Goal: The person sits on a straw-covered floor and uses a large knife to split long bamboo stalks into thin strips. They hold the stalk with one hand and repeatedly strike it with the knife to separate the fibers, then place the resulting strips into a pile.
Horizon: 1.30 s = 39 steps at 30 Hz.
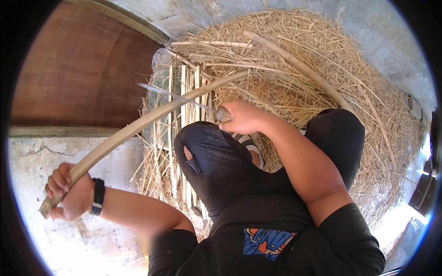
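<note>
My left hand [71, 192], with a black watch on its wrist [97, 197], is wrapped round the near end of a long pale bamboo strip [133, 126]. The strip rises to the right, and its far end lies over the straw. In my right hand [244, 117], above my bent knee, is the wooden handle [223, 114] of a knife. Its long blade [161, 90], blurred by motion, points up and left and crosses the strip. Whether the edge touches the strip, I cannot tell.
Several split strips [184, 92] lie side by side left of my knee [202, 142]. Dry straw [294, 60] covers the ground, with a long pole [304, 69] on it. A brown wooden panel [83, 69] and a cracked wall [69, 152] stand at the left.
</note>
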{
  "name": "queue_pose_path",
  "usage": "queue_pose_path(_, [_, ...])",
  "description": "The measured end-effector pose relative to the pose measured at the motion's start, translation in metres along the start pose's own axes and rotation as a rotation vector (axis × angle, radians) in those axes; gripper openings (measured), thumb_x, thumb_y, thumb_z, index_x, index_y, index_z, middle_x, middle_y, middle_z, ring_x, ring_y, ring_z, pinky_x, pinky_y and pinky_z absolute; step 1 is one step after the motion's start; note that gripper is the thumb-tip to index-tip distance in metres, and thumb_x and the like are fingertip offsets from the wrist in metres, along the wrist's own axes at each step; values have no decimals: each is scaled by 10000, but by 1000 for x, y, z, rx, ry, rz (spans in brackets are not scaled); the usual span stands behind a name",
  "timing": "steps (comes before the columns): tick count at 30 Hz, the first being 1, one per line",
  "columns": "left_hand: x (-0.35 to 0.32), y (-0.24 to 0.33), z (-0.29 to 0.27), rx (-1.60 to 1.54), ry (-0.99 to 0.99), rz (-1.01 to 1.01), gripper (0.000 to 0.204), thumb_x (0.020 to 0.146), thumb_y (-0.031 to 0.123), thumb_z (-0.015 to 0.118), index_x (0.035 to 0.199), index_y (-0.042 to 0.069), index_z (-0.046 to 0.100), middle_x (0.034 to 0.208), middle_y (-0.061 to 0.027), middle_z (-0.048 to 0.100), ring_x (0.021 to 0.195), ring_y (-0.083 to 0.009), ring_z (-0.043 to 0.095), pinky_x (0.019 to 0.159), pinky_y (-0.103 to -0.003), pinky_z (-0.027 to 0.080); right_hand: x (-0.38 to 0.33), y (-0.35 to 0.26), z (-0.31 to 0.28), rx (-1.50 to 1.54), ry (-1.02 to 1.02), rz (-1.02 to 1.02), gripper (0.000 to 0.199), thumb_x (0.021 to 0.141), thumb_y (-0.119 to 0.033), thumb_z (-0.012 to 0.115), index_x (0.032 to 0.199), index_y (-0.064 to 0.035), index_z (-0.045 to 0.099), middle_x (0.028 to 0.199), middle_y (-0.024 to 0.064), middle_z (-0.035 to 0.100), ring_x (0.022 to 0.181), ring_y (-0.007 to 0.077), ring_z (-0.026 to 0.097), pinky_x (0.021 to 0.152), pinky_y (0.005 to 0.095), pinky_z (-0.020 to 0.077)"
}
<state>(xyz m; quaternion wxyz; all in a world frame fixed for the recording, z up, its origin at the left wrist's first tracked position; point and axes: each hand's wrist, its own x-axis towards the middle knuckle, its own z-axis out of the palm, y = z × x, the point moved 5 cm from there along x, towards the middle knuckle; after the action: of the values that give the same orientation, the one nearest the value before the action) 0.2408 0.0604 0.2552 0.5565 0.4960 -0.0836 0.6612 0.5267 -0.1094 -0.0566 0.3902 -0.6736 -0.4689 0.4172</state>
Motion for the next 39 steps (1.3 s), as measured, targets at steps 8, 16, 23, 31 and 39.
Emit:
queue_pose_path(8, [9, 68, 0, 72, -36, 57, 548, 884, 645, 388, 701, 129, 424, 542, 28, 361, 443, -110, 323, 464, -264, 289, -12, -22, -3, -126, 30, -31, 401, 799, -265, 717, 1060, 19, 607, 936, 234, 654, 903, 378, 649, 794, 424, 499])
queue_pose_path(16, [0, 173, 25, 82, -93, 221, 483, 887, 553, 308, 558, 199, 318, 459, 47, 298, 382, -101, 289, 421, -251, 281, -16, -18, -16, 143, 0, -7, 317, 829, -231, 726, 1011, -11, 589, 783, 90, 624, 607, 188, 584, 602, 329, 489])
queue_pose_path(23, [-16, 95, 1, 107, 48, 121, 346, 814, 381, 434, 550, 198, 305, 488, 55, 328, 426, -93, 322, 463, -246, 301, -21, -32, 2, 33, 267, -88, 323, 847, -243, 707, 1015, -8, 562, 739, 108, 620, 625, 266, 625, 613, 389, 501])
queue_pose_path(31, [-33, -77, -33, 414, 674, -26, 711, 855, 839, 226, 775, 151, 384, 616, -3, 316, 479, -157, 267, 452, -277, 251, 0, 54, 14, 95, 383, 199, 295, 784, -168, 660, 1011, 9, 600, 905, 230, 669, 867, 396, 662, 789, 453, 524])
queue_pose_path(39, [-26, -73, -9, 409, 606, -33, 676, 883, 794, 210, 768, 149, 377, 613, -1, 308, 479, -157, 247, 444, -276, 247, 14, 36, 48, 78, 381, -33, 343, 758, -153, 678, 1049, 15, 612, 898, 211, 679, 868, 335, 681, 764, 414, 539])
